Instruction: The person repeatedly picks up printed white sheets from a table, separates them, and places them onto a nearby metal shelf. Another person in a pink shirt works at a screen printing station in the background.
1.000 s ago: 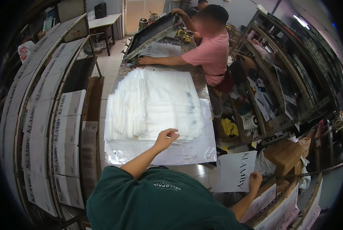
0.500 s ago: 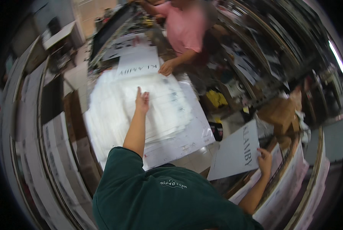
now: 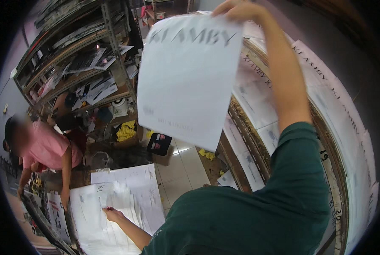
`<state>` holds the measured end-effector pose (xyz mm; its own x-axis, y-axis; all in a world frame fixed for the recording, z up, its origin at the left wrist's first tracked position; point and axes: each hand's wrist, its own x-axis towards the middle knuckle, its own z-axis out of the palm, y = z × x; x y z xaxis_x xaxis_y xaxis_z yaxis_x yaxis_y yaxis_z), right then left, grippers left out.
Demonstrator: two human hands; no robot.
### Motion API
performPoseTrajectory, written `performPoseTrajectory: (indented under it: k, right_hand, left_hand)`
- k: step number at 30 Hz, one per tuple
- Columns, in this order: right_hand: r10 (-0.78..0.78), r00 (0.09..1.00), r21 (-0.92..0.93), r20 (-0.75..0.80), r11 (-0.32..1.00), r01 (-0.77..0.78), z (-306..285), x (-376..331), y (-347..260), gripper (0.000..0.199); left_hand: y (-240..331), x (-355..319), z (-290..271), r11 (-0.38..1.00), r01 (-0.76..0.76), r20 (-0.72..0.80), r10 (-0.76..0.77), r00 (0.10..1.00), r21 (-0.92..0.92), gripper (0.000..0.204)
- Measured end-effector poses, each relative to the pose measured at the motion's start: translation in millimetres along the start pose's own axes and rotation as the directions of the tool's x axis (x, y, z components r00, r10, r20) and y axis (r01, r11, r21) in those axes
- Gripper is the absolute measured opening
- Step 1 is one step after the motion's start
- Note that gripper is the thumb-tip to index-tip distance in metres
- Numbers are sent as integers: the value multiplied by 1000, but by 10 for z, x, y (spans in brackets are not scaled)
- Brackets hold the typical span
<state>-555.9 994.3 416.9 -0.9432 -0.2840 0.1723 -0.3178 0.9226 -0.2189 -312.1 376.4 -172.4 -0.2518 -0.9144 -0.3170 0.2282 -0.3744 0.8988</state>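
My right hand (image 3: pixel 236 10) is raised at the top, fingers closed on the upper edge of a white printed sheet (image 3: pixel 185 80). The sheet hangs tilted, slightly blurred, with dark lettering along its top and small faint print lower down. At the lower left, my left hand (image 3: pixel 113 214) rests over a stack of white sheets (image 3: pixel 130 204) on the table. Its fingers are pinched together near the printed top sheet (image 3: pixel 86 212); what is between them is too small to make out.
Racks with printed white sheets (image 3: pixel 258 102) stand at the right, their wooden rails (image 3: pixel 251 131) under my right arm. A co-worker in a pink shirt (image 3: pixel 50 144) leans over the table (image 3: pixel 149 182) at the left. Shelving (image 3: pixel 71 46) stands behind; a black box (image 3: pixel 159 143) sits on the tiled floor.
My view has swung right toward the racks. My right hand has raised the printed sheet. The fingers of my left hand, spread before, are now together at the stack. The co-worker's hand has drawn back.
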Motion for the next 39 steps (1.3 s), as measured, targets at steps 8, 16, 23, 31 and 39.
performPoseTrajectory:
  k: [8,16,23,31,39]
  right_hand:
    - [545,738,160,-399,833,-529,-1432,-1471,2872,40]
    - [763,479,182,-434,595,-783,-1133,-2819,4196,39]
    - [769,466,180,-438,583,-792,-861,-2774,3962,38]
    - [805,439,176,-399,537,-825,-802,-2724,3802,34]
    - [649,526,-64,-549,594,-802,-1163,-2273,3905,54]
  left_hand:
    - [202,-909,569,978,-80,-58,70,996,-195,26]
    - [228,-1345,1152,978,-3,49,14,999,-208,25]
    - [240,-1676,1552,963,73,206,-19,978,-260,23]
    - [173,-1780,1612,963,102,272,-32,962,-248,24]
    - [396,-2231,1710,933,229,367,-117,923,-276,26]
